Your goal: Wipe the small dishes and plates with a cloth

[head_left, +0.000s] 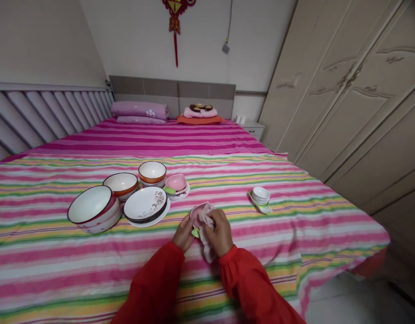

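Observation:
Both my hands meet over the striped bedspread (59, 234) near its front edge. My left hand (183, 235) grips a small pink dish (198, 211) with a green part (195, 232) showing below it. My right hand (221, 233) is closed on a pale pink cloth (206, 245) pressed against the dish; the cloth hangs down between my wrists. Both arms wear red sleeves.
Left of my hands lie a big white bowl (92, 208), stacked plates (146, 206), two orange-rimmed bowls (121, 184) (152, 173) and a pink bowl on a saucer (176, 183). Small white dishes (260, 196) sit to the right. Wardrobe (356, 99) on the right; pillows at the headboard.

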{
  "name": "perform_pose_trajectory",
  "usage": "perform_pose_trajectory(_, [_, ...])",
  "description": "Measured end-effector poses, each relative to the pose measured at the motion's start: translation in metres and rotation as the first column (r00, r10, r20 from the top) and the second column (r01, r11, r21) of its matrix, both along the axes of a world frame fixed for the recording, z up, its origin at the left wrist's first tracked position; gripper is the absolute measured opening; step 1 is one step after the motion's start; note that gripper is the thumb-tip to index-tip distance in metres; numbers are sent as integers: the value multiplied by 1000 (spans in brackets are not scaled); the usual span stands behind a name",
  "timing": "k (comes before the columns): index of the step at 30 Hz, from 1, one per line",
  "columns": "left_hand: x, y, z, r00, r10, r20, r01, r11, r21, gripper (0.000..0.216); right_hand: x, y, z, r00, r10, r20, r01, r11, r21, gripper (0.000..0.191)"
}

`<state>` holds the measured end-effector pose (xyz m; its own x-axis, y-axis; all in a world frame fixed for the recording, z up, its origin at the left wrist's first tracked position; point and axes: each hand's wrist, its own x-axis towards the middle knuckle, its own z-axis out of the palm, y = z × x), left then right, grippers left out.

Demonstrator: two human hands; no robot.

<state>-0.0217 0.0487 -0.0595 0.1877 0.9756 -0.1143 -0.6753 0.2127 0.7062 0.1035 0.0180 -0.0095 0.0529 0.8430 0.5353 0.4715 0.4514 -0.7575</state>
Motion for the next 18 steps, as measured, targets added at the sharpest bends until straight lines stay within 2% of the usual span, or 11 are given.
perform_pose_trajectory(3, [-1,1,-1,997,70,-29,-72,994,-77,42,-17,-6,-4,977,182,115,-180,983,-27,21])
perform_pose_trajectory(5, [-1,0,0,997,74,-34,-77,992,-97,38,-22,-12,-9,948,214,233,-207,977,-54,22])
perform_pose_trajectory(8, [-1,-2,2,997,72,-30,-74,995,-73,33,-19,-20,-15,894,203,399,-195,979,-60,20])
perform_pose_trajectory(11, [0,-4,5,998,62,-30,-63,997,-33,30,-4,-24,-17,857,186,481,-177,982,-65,20])
perform_pose_trajectory(14, [1,-3,4,1000,13,-7,-13,1000,-2,33,11,-25,-14,857,116,503,-113,993,-36,23])
perform_pose_trajectory(18, [1,-2,0,1000,2,7,-2,1000,7,38,21,-18,-3,895,-27,444,2,998,58,27])
